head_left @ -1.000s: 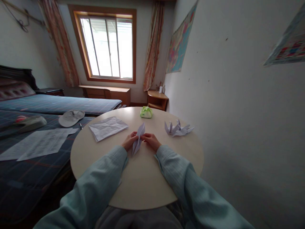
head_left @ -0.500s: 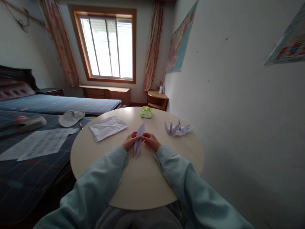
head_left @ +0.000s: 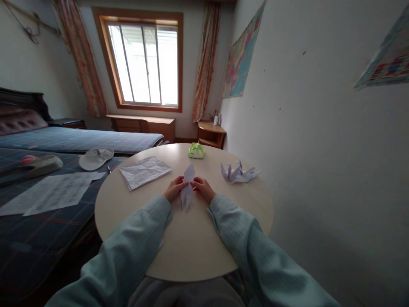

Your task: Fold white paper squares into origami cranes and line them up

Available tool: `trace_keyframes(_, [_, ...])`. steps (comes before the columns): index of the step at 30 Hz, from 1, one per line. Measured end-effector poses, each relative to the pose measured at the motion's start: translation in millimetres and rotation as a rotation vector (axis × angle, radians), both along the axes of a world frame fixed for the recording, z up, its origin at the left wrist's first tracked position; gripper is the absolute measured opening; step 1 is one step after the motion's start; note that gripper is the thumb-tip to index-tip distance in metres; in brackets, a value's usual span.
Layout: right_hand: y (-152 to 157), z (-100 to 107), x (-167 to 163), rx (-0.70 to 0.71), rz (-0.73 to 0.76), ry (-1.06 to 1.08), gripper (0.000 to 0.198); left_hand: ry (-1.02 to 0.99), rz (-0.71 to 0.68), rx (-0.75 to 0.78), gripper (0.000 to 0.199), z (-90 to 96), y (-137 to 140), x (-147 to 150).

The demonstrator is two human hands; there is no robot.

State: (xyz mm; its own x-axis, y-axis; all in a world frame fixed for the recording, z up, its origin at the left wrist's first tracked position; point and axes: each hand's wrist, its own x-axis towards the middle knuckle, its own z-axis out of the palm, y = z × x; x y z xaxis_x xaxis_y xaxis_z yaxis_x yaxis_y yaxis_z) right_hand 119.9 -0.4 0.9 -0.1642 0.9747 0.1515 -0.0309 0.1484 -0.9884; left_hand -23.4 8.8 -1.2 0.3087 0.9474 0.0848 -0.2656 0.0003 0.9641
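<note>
Where the two teal sleeves reach in over the near half of the round pale surface, the forearms converge toward its middle. Left hand: fingers curled, thumb and fingertips closed on the left edge of the folded paper, about halfway along its length. Right hand: likewise curled, its fingertips pinching the right edge opposite; the exact placing of each finger is too small to read. The paper lies between the two hands, a slim white form with a single broad point directed away from the person and two narrow points directed back, a slit parting them. Whether its lower tips touch the surface cannot be told.

Farther out, left side: creased white sheets, lying flat near the rim, apart from the left hand. Right side: folded paper birds, close together, wings raised, well clear of the right hand; count uncertain because they overlap. Near the far rim: a green-and-white packet.

Beyond, at left: a plaid-covered bed bearing printed pages and a pale cap. Farthest: a wood-framed window between patterned curtains.
</note>
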Motion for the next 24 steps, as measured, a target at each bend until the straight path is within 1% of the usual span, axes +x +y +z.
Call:
trace_keyframes(8, [-2.0, 4.1, 0.4, 0.006, -0.017, -0.034, 0.028, 0.09, 0.035, 0.012, 0.045, 1.7, -1.4, -2.4])
trace_keyframes(14, [-5.2, 6.2, -0.3, -0.008, 0.01, -0.009, 0.029, 0.078, 0.009, 0.035, 0.047, 3.5, -2.8, -2.3])
trace_keyframes(21, [-5.9, 7.6, -0.6, 0.001, -0.018, -0.007, 0.03, 0.1, 0.018, 0.034, 0.048, 4.5, -4.2, -1.5])
trace_keyframes(24, [-5.5, 6.7, -0.5, 0.008, -0.021, -0.005, 0.03, 0.07, -0.007, 0.035, 0.047, 3.6, -3.9, -0.3])
